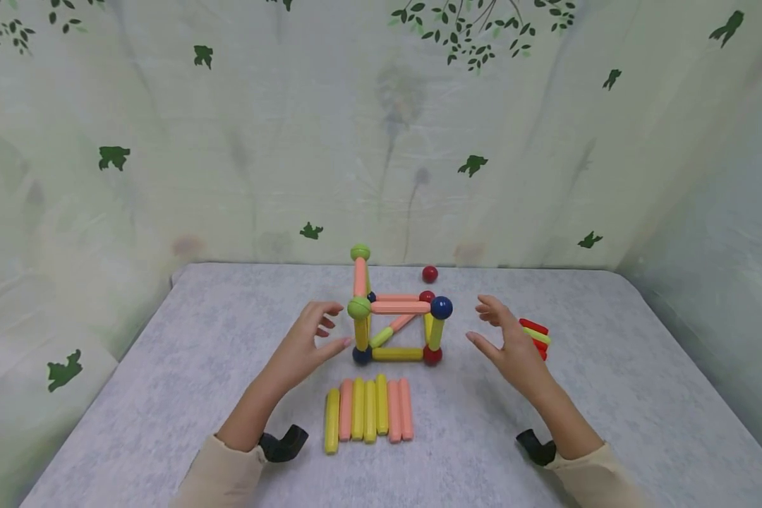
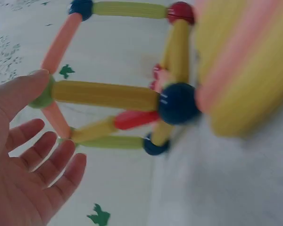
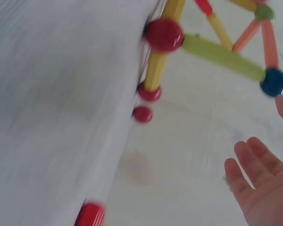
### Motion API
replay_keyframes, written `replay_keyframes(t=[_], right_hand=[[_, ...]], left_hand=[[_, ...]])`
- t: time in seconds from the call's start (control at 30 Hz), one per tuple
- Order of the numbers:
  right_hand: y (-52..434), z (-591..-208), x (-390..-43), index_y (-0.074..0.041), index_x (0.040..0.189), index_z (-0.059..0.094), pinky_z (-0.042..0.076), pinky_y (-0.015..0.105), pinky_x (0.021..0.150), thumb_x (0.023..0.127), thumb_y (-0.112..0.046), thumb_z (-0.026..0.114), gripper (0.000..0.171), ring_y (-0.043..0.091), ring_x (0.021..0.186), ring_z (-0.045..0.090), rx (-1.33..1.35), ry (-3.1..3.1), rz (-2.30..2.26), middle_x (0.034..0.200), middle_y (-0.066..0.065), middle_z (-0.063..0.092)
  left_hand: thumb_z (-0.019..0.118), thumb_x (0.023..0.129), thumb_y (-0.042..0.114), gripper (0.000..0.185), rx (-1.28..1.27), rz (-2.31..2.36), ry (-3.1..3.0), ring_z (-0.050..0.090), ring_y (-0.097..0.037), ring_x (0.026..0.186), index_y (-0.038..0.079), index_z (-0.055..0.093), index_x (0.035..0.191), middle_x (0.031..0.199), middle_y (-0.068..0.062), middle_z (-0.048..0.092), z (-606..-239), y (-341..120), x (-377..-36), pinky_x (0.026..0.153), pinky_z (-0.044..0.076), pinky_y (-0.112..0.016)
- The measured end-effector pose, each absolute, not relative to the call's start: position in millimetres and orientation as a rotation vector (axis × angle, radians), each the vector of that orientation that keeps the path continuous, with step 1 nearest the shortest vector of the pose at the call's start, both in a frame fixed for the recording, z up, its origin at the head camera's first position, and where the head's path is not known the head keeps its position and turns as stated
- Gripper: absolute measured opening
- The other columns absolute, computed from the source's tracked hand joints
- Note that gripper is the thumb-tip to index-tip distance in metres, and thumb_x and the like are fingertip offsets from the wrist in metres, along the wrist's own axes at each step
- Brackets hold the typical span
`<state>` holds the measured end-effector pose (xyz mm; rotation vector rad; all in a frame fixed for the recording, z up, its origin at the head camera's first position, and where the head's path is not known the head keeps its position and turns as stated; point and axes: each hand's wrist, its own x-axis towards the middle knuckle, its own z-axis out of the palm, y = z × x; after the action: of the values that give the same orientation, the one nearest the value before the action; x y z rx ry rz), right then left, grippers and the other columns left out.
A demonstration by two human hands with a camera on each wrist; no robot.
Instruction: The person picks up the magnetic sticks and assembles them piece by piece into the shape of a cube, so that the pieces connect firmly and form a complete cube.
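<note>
A frame of magnetic rods and balls stands between my two hands, with a pink rod [image 1: 400,307] along its upper front and a yellow rod [image 1: 396,354] along its base. My left hand [image 1: 305,340] is beside its left side, fingers loosely bent. In the left wrist view that thumb overlaps a green ball [image 2: 43,96]; whether they touch I cannot tell. Off to the frame's right, my right hand [image 1: 513,347] has its thumb and fingers spread, holding nothing. The upper right blue ball [image 3: 273,82] appears close to that thumb in the right wrist view.
In front of the frame lies a row of several yellow and pink rods [image 1: 370,410]. A loose red ball [image 1: 430,274] sits behind it near the table's back edge. Red and yellow-green rods [image 1: 535,337] lie beyond the right hand, partly hidden by it. A patterned curtain [image 1: 260,162] hangs behind.
</note>
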<state>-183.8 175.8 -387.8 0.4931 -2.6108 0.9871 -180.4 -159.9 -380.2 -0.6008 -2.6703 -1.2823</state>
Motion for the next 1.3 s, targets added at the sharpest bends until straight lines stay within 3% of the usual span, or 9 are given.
replay_keyframes(t=[0.13, 0.27, 0.43, 0.73, 0.9, 1.07, 1.3], right_hand=[[210.9, -395.9, -182.4, -0.011, 0.135, 0.035, 0.041, 0.052, 0.084, 0.08, -0.016, 0.069, 0.064, 0.03, 0.109, 0.046, 0.496, -2.679, 0.929, 0.121, 0.015, 0.049], [238.6, -407.2, -185.0, -0.004, 0.132, 0.037, 0.036, 0.054, 0.089, 0.082, -0.012, 0.067, 0.059, 0.036, 0.112, 0.042, 0.439, -2.802, 0.923, 0.121, 0.02, 0.047], [254.7, -419.0, -191.5, 0.001, 0.128, 0.043, 0.039, 0.054, 0.087, 0.081, -0.01, 0.066, 0.053, 0.039, 0.111, 0.041, 0.345, -2.965, 0.879, 0.122, 0.023, 0.047], [259.7, -431.2, -192.4, 0.002, 0.114, 0.054, 0.046, 0.047, 0.078, 0.078, -0.009, 0.07, 0.041, 0.033, 0.095, 0.049, 0.305, -3.071, 0.705, 0.108, 0.021, 0.055], [250.6, -423.1, -189.2, -0.001, 0.108, 0.058, 0.049, 0.042, 0.073, 0.078, -0.008, 0.069, 0.033, 0.027, 0.087, 0.053, 0.33, -2.998, 0.775, 0.099, 0.013, 0.059], [224.2, -404.9, -179.4, -0.006, 0.106, 0.059, 0.049, 0.037, 0.068, 0.078, -0.006, 0.069, 0.03, 0.02, 0.083, 0.055, 0.505, -2.809, 0.893, 0.094, 0.003, 0.061], [171.4, -386.5, -167.8, -0.012, 0.109, 0.06, 0.045, 0.023, 0.06, 0.079, -0.014, 0.07, 0.032, 0.009, 0.075, 0.049, 0.723, -2.737, 0.913, 0.091, -0.008, 0.06]], left_hand=[[0.067, 0.082, 0.023, 0.05, -0.492, -1.245, -2.857, 0.049, -0.025, 0.094, 0.004, 0.044, 0.122, 0.114, -0.011, 0.044, -397.3, -172.4, -161.3, 0.076, 0.046, -0.036], [0.07, 0.079, 0.028, 0.052, -0.389, -1.227, -3.077, 0.048, -0.018, 0.082, 0.005, 0.047, 0.12, 0.107, -0.008, 0.047, -412.5, -176.1, -143.9, 0.064, 0.044, -0.03], [0.071, 0.076, 0.039, 0.058, -0.399, -1.191, -3.268, 0.044, -0.014, 0.068, 0.006, 0.05, 0.118, 0.092, -0.002, 0.047, -420.6, -171.9, -132.6, 0.055, 0.039, -0.028], [0.071, 0.075, 0.014, 0.032, -0.392, -1.248, -3.283, 0.044, -0.013, 0.056, 0.009, 0.051, 0.1, 0.072, -0.003, 0.047, -412.7, -168.0, -125.6, 0.046, 0.036, -0.026], [0.069, 0.076, 0.011, 0.032, -0.346, -1.288, -3.262, 0.047, -0.014, 0.057, 0.012, 0.05, 0.1, 0.076, -0.003, 0.051, -407.1, -172.6, -123.8, 0.049, 0.039, -0.028], [0.068, 0.075, 0.006, 0.035, -0.245, -1.35, -3.149, 0.053, -0.014, 0.068, 0.011, 0.051, 0.105, 0.09, -0.003, 0.054, -401.1, -178.0, -127.3, 0.058, 0.044, -0.03], [0.068, 0.077, 0.003, 0.034, -0.174, -1.425, -2.978, 0.057, -0.015, 0.082, 0.01, 0.054, 0.106, 0.096, -0.003, 0.055, -397.3, -180.8, -130.9, 0.067, 0.049, -0.028]])
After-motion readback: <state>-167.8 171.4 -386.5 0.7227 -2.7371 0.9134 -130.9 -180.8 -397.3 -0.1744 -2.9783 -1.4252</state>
